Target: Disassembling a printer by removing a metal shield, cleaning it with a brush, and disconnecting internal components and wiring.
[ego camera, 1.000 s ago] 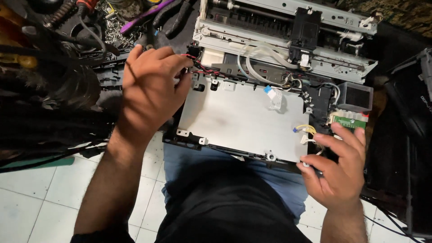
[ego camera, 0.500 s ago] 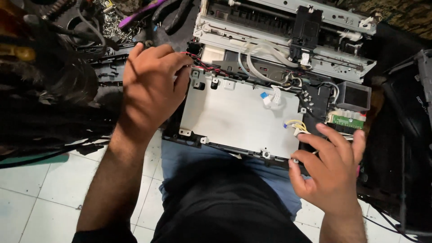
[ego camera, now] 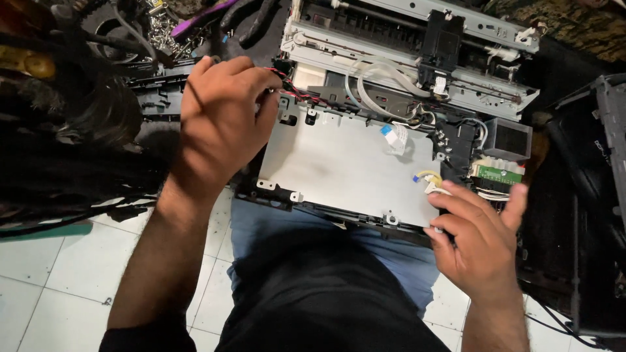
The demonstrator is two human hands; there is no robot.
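Note:
An opened printer chassis (ego camera: 404,72) rests against my lap, its flat grey metal plate (ego camera: 345,163) facing up. My left hand (ego camera: 222,117) grips the chassis at its upper left corner, fingers curled beside a red and black wire pair (ego camera: 301,96). My right hand (ego camera: 479,241) holds the lower right corner of the plate, fingertips touching small white and yellow connectors (ego camera: 432,182) near a green circuit board (ego camera: 499,175). A white ribbon cable with a blue tip (ego camera: 394,135) lies on the plate.
Dark tangled cables and black plastic parts (ego camera: 72,150) pile up on the left. Loose screws and a purple-handled tool (ego camera: 195,23) lie at the top left. A black housing (ego camera: 587,208) stands on the right. White floor tiles (ego camera: 52,280) show below.
My right hand has shifted slightly left and down along the plate's lower right corner. The chassis has moved a little toward the left hand, which keeps its grip.

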